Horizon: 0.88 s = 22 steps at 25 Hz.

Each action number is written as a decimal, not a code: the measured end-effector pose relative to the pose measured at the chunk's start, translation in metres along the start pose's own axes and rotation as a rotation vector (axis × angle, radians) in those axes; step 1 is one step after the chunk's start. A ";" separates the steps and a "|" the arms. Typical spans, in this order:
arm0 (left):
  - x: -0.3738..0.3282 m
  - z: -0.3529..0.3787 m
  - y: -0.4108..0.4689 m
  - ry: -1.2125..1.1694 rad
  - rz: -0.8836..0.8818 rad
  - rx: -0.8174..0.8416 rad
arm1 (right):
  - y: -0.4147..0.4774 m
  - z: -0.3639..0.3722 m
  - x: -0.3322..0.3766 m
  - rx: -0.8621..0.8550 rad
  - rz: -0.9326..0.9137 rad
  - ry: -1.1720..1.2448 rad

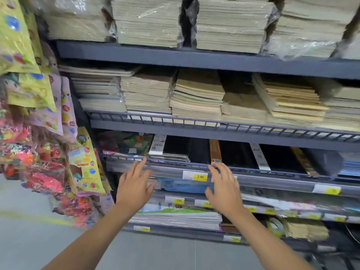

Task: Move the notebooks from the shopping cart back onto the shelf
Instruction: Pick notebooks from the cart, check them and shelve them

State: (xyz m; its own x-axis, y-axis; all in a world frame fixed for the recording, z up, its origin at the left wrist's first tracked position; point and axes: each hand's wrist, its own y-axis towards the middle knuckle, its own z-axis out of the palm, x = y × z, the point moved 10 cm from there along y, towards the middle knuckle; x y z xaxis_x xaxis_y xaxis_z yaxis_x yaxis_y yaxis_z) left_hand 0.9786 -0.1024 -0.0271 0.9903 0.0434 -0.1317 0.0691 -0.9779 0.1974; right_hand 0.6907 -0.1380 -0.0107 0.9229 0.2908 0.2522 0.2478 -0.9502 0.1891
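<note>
Straight ahead, both hands reach toward a grey shelf (194,132). The left grip (134,184) at 7 o'clock and the right grip (224,190) at 5 o'clock are released, fingers spread, holding nothing. Notebooks (196,98) lie stacked on the shelf at 12 o'clock.

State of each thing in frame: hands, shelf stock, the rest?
left hand: open, fingers spread, empty
right hand: open, fingers spread, empty
blue pack: flat on shelf, between the hands
top-shelf stacks: plastic-wrapped, piled flat
middle-shelf stacks: piled flat, one pile leaning
toy packs: hanging left of shelves
shopping cart: not in view
</note>
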 end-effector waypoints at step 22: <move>-0.172 -0.408 -0.046 0.022 0.469 0.059 | -0.126 -0.423 0.082 0.106 0.213 -0.140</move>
State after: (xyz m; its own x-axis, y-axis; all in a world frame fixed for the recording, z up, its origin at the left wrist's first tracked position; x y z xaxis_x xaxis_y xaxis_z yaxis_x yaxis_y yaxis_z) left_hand 0.8545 0.0183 0.3829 0.9153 -0.4022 -0.0211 -0.3927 -0.9028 0.1755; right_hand 0.6108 0.0529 0.3878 0.9874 0.0719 0.1410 0.0664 -0.9968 0.0435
